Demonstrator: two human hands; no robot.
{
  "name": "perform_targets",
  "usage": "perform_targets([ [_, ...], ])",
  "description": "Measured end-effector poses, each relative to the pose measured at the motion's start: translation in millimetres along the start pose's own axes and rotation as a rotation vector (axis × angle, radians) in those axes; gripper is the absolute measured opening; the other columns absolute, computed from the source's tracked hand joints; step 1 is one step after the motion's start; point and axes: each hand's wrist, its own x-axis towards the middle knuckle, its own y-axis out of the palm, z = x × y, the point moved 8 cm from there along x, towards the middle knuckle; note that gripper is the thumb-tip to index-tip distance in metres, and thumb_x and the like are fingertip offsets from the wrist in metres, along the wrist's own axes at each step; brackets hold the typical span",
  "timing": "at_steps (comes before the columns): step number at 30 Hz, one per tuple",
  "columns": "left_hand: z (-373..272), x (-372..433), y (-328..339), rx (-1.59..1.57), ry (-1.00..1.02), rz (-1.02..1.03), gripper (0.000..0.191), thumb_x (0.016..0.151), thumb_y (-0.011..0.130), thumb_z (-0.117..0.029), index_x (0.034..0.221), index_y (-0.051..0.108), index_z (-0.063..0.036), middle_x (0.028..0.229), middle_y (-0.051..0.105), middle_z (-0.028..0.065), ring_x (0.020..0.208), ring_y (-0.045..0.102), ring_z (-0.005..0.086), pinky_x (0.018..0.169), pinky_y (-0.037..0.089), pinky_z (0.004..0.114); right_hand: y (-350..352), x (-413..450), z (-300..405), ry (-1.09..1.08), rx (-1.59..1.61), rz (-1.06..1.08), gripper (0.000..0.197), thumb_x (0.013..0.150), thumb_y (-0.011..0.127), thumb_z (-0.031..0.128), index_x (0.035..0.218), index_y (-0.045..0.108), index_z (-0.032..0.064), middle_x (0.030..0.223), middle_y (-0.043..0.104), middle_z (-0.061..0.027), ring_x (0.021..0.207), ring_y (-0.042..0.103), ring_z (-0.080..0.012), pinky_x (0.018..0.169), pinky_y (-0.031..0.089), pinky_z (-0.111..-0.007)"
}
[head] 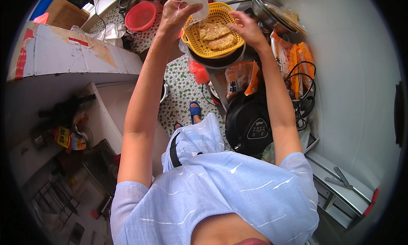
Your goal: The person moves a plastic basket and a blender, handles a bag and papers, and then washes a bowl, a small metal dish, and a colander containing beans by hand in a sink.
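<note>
At the top of the view, my left hand (177, 14) grips a translucent plastic bag (198, 6), whose upper part runs out of the picture. A yellow perforated plastic basket (194, 46) rests on a dark round vessel (220, 63). Two golden, fried-looking flat pieces of food (214, 31) lie inside the basket, side by side. My right hand (250, 30) hovers at the basket's right rim with fingers apart and slightly blurred. Whether its fingertips touch the rim is not clear.
Orange-and-white food packets (240, 77) and a black electric cooker (248, 125) stand along the right. Black cables (302, 74) hang by the wall. A folded stepladder (341, 187) is at lower right, a red basin (140, 16) at upper left, and a worn white carton (73, 50) at left.
</note>
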Motion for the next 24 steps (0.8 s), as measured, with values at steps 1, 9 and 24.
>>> perform_targets([
  [1,-3.2,3.2,7.6,0.003,0.025,-0.012,0.045,0.078,0.067,-0.016,0.119,0.051,-0.0083,0.113,0.056,0.0113,0.105,0.054,0.0240,0.090,0.042,0.036,-14.8,-9.1,-3.7,0.113,0.382,-0.104,0.070,0.078,0.070,0.030,0.134,0.035,0.0076,0.133,0.039,-0.0192,0.125,0.037,-0.0297,0.101,0.037,-0.039],
  [9,-20.9,-3.2,93.6,0.204,0.011,0.126,0.045,0.074,0.069,-0.014,0.114,0.053,-0.0005,0.098,0.063,0.0067,0.094,0.057,0.0156,0.083,0.046,0.029,-18.6,-53.7,81.6,-0.327,0.211,-0.557,0.082,0.074,0.074,0.018,0.138,0.023,0.0096,0.125,0.046,-0.0142,0.117,0.045,-0.0258,0.094,0.039,-0.035],
  [24,28.8,-217.9,-39.2,0.148,-0.391,-0.043,0.027,0.089,0.058,-0.014,0.110,0.054,0.0016,0.099,0.060,0.0065,0.091,0.058,0.0129,0.080,0.048,0.026,-244.9,-28.5,-81.4,0.244,-0.561,-0.534,0.055,0.077,0.061,0.021,0.128,0.043,0.0123,0.113,0.058,-0.0173,0.106,0.057,-0.0289,0.090,0.044,-0.041],
])
